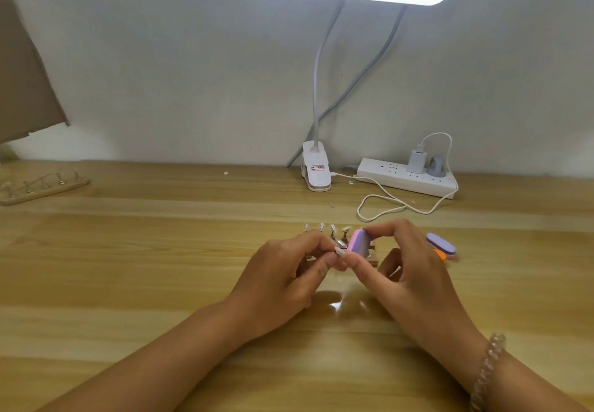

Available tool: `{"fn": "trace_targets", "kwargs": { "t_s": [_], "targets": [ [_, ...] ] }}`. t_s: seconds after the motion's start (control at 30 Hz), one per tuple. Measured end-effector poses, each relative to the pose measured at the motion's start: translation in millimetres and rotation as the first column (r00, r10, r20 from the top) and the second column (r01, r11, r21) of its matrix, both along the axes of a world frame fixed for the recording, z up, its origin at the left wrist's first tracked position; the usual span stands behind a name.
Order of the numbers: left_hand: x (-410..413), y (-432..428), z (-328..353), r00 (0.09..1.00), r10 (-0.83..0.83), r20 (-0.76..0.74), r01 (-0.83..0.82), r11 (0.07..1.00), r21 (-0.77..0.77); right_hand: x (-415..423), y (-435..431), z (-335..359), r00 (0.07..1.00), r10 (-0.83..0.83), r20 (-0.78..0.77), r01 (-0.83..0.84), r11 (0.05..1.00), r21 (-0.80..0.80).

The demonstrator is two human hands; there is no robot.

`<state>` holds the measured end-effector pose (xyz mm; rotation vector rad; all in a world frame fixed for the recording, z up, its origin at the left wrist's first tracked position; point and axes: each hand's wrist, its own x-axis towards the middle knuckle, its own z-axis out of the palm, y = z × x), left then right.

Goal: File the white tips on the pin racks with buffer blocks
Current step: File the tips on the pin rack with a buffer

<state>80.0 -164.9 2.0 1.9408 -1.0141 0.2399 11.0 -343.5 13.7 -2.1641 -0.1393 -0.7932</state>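
Observation:
My left hand pinches a pin that carries a white tip, held just above the table. My right hand grips a pink and purple buffer block, and the block's edge touches the white tip. Behind my hands stands a wooden pin rack with several white tips on pins; my fingers hide most of its base. A second pin rack lies at the far left of the table, with several pins on it.
Another purple buffer block and an orange one lie right of my right hand. A clip-on lamp base, a power strip with plugs, and a looped white cable sit at the back.

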Motion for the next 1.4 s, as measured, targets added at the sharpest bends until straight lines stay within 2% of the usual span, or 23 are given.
{"fn": "trace_targets", "kwargs": {
  "t_s": [0.17, 0.33, 0.47, 0.53, 0.77, 0.9, 1.0, 1.1, 1.23, 1.4],
  "targets": [
    [2, 2, 1, 0.997, -0.035, -0.064, 0.037, 0.999, 0.028, -6, 11, -5, 0.991, 0.126, 0.040, -0.117, 0.979, -0.168],
    [-2, -1, 0, 0.996, -0.001, 0.089, -0.004, 0.998, 0.066, 2, -2, -3, 0.997, 0.031, -0.070, -0.029, 0.999, 0.033],
    [-2, 0, 1, 0.997, 0.014, 0.081, -0.022, 0.995, 0.097, -5, 7, -3, 0.994, 0.107, -0.037, -0.110, 0.989, -0.101],
    [-1, 0, 0, 0.995, 0.018, 0.095, -0.028, 0.994, 0.105, -5, 7, -3, 0.993, 0.108, -0.055, -0.113, 0.988, -0.104],
    [-2, -2, -2, 0.988, 0.070, 0.135, -0.074, 0.997, 0.026, 4, 1, -5, 0.991, 0.025, -0.134, -0.016, 0.998, 0.068],
    [-3, -2, -2, 0.997, 0.041, 0.067, -0.039, 0.999, -0.023, 10, -11, -4, 0.976, -0.084, -0.201, 0.144, 0.942, 0.305],
    [-2, -2, -3, 0.998, 0.037, 0.060, -0.036, 0.999, -0.011, 13, -14, -2, 0.975, -0.008, -0.220, 0.115, 0.869, 0.481],
    [-1, -3, -4, 0.998, 0.038, 0.049, -0.038, 0.999, 0.004, 13, -9, -6, 0.966, 0.095, -0.241, 0.058, 0.828, 0.558],
    [-2, -3, -3, 0.999, 0.027, 0.043, -0.027, 1.000, 0.007, 9, -7, -8, 0.959, 0.170, -0.229, -0.060, 0.905, 0.420],
    [-2, -1, -2, 1.000, -0.008, 0.015, 0.008, 1.000, 0.027, -1, 3, -4, 0.969, 0.209, -0.128, -0.201, 0.977, 0.077]
  ]
}}
